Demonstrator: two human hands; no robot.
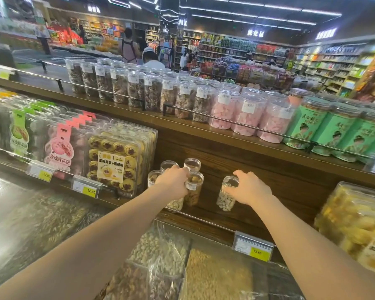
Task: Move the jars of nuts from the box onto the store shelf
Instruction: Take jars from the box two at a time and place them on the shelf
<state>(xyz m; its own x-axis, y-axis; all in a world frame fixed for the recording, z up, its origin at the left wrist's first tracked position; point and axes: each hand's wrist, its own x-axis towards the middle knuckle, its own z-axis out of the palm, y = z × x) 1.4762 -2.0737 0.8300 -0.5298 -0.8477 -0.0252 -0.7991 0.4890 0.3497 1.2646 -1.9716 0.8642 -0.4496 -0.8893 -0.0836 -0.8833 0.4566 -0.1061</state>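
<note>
Several clear jars of nuts stand grouped on the lower wooden shelf (pixel 214 219). My left hand (pixel 174 178) reaches into that group and grips the top of a jar of pale nuts (pixel 176 203); a jar of brown nuts (pixel 194 188) stands just right of it, two more jars (pixel 192 164) behind. My right hand (pixel 250 188) grips the lid end of a separate jar of pale nuts (pixel 226 194), set apart to the right on the same shelf. No box is in view.
A metal rail (pixel 204 218) with a yellow price tag (pixel 252 250) runs along the shelf's front. Boxed pastries (pixel 115 161) stand left of the jars, bagged snacks (pixel 355 226) to the right. Bags of nuts (pixel 182 267) lie below. The upper shelf (pixel 204 131) holds rows of tall jars.
</note>
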